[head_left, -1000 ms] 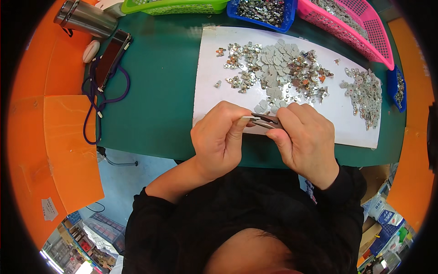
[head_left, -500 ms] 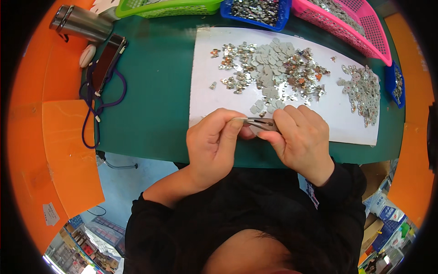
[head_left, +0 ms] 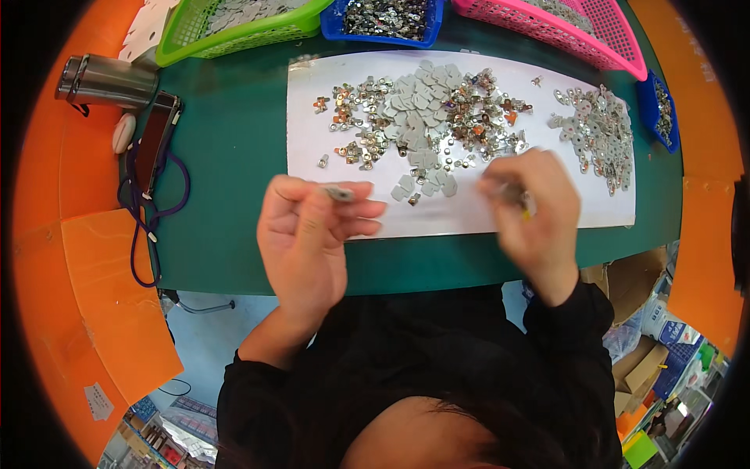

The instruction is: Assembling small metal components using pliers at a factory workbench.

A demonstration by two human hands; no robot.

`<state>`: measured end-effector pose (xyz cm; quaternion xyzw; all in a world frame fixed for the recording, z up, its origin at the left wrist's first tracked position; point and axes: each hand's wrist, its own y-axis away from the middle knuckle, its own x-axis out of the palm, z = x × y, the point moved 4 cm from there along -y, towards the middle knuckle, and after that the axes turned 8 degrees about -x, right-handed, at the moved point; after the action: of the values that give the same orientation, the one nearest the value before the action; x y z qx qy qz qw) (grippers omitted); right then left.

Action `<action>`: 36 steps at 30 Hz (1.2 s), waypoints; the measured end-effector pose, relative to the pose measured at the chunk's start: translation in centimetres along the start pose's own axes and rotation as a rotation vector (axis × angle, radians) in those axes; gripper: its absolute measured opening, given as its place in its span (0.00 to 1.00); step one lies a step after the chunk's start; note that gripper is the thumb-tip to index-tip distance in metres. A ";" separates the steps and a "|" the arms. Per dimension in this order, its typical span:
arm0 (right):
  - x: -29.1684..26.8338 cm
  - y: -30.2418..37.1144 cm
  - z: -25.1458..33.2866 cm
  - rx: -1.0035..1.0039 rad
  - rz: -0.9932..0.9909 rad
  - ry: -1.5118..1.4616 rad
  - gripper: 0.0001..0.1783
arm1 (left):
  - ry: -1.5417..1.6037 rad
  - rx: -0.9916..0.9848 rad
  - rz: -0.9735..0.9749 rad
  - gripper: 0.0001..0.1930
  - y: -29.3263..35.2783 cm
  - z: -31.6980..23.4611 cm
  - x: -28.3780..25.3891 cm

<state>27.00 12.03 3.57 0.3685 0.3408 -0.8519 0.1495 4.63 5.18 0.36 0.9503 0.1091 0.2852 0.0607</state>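
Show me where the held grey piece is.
In the head view, the grey piece is left of centre, held in the left hand over the near left part of the white board.

On your left you have a steel flask (head_left: 117, 81), a pale oval object (head_left: 123, 133) just beside a dark phone (head_left: 152, 144), a purple cord (head_left: 187, 181) looped near it, and an orange panel (head_left: 117, 289); a cardboard box (head_left: 637, 280) is at your lower right.
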 end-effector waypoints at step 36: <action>0.1 -3.0 3.4 -0.197 0.141 -0.010 0.17 | -1.173 0.572 0.146 0.14 -0.1 -0.3 3.5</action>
<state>23.68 11.87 6.59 0.3706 0.3954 -0.8035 0.2462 7.33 6.13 2.47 0.9317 0.0649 -0.3172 -0.1646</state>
